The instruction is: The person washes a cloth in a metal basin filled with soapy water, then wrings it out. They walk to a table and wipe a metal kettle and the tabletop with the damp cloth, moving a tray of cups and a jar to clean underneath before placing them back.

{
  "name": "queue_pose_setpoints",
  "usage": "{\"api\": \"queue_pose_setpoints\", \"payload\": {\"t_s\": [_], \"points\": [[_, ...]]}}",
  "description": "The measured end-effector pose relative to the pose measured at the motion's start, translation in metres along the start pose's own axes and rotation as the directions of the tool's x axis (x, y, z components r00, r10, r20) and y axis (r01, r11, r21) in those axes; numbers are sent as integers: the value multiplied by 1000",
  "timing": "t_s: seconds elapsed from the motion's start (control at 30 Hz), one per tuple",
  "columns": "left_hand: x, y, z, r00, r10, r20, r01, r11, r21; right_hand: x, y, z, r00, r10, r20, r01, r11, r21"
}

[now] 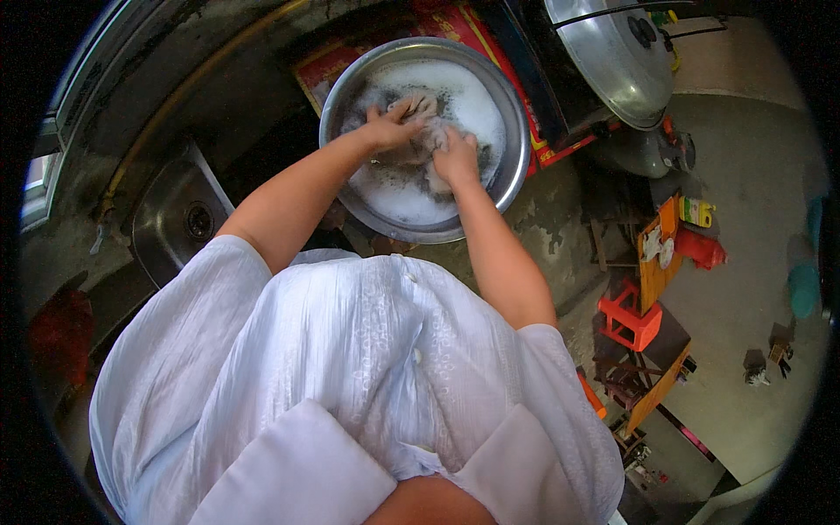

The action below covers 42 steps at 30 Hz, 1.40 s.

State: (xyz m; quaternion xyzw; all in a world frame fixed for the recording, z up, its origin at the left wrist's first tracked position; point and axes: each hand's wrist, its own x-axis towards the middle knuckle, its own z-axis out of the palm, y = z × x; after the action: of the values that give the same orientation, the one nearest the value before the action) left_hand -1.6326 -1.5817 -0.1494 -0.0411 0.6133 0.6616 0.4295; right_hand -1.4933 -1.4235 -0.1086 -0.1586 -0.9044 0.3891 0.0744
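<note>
A round metal basin [425, 238] in front of me holds water topped with white suds [469, 85]. In its middle lies a soaked, pale cloth [426, 104], partly sunk in the grey water. My left hand [392, 130] rests on the cloth's left part with some fingers spread. Its other fingertips are lost among the folds and foam, so its grip is unclear. To the right, my right hand [457, 159] is curled around a bunched part of the cloth. A pale fold [438, 180] shows below that hand.
A steel sink [170, 226] is at left. Red printed sheeting [315, 72] lies under the basin. A large metal lid [613, 62] and a gas cylinder [646, 154] stand at right, beyond them wooden tables [656, 279], a red plastic stool [630, 318] and a yellow-green jug [697, 212].
</note>
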Motion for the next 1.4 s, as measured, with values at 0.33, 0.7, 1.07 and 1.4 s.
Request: {"api": "queue_pose_setpoints", "payload": {"t_s": [0.33,0.7,1.07,1.4], "points": [[-3,-22,24,981,-170,92,130,931,341,0,10,24,976,183,117,-166,976,-142],[20,-17,33,813,131,568,255,796,-549,7,-89,11,968,-229,-106,232,973,14],[11,48,-2,998,30,-59,-5,921,389,25,29,-9,927,374,37,-360,912,-199],[-2,-15,12,998,15,69,-65,574,816,7,1,6,850,524,51,-465,793,-394]]}}
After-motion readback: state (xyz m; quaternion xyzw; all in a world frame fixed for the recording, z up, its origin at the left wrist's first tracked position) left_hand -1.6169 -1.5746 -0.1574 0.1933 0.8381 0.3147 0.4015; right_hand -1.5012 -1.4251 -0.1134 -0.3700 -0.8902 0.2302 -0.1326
